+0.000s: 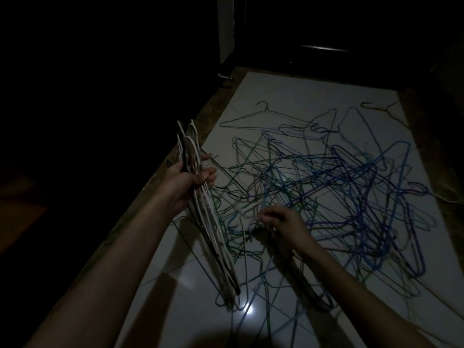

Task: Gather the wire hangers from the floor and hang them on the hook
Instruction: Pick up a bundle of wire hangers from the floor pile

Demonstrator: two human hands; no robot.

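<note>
Wire hangers (326, 187) tangled on the floor (288, 96): light, springy, snag-prone; best lifted by the neck. Left hand (190, 179) fingers grip a white bunch (208, 222); right hand (283, 222) fingers pinch a white one in the pile.

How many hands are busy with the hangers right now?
2. The left hand grips a bunch of mostly white hangers at the pile's left edge. The right hand pinches a pale hanger in the tangled pile on the floor.
</note>
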